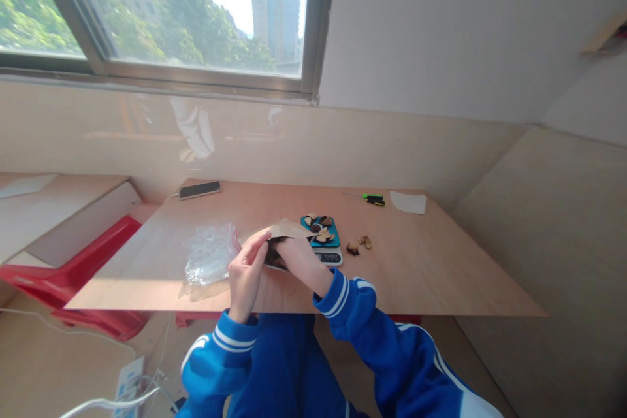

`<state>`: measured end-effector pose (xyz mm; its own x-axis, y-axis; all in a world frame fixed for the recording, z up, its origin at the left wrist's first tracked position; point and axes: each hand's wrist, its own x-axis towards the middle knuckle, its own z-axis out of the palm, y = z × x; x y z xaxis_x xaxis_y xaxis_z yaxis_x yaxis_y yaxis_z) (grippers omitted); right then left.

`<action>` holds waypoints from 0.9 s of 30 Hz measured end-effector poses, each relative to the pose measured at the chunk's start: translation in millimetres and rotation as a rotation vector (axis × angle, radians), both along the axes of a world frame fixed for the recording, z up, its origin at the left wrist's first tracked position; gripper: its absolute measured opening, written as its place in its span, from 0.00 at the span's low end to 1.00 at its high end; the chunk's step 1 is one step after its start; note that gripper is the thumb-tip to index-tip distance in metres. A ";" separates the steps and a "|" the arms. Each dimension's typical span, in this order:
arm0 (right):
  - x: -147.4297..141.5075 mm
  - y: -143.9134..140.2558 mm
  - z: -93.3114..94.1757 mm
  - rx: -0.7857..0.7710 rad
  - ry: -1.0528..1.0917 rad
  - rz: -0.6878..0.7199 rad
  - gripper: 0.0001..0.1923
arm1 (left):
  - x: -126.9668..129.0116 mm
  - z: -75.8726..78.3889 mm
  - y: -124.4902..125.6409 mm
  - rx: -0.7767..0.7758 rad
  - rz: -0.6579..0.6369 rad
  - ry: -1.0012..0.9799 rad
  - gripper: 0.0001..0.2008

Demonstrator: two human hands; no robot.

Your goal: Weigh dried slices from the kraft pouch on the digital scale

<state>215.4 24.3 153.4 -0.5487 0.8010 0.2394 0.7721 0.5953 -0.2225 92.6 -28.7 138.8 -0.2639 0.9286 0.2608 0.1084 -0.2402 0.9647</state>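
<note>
At the tabletop (416, 261) near edge, my left hand (245, 271) pinches the paper bag (287, 230) mouth; my right hand (298, 258) reaches inside, its grip hidden. Just beyond the bag sits the scale (326, 238), carrying dark pieces.

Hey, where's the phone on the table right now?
In the head view the phone lies flat at the table's far left edge, near the wall under the window, well beyond the plastic bag and both hands.
</note>
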 end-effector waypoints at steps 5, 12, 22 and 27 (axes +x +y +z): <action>5.8 -6.4 13.0 -0.057 -0.094 0.072 0.11 | 1.1 1.7 -0.8 0.001 0.009 -0.002 0.19; 43.8 -24.7 57.0 -0.082 0.272 0.113 0.10 | -3.9 6.8 3.7 -0.033 -0.008 -0.044 0.19; 142.0 2.6 1.5 -0.339 1.063 -0.256 0.21 | -6.4 2.1 11.8 -0.051 0.061 -0.044 0.20; 177.4 42.7 -51.0 -0.275 1.047 -0.627 0.32 | -11.0 2.3 30.1 -0.067 0.047 -0.043 0.23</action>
<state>392.7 67.0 102.4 0.2980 0.9478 0.1137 0.2826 0.0262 -0.9589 81.6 1.4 141.0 -0.3176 0.9299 0.1855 0.0759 -0.1701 0.9825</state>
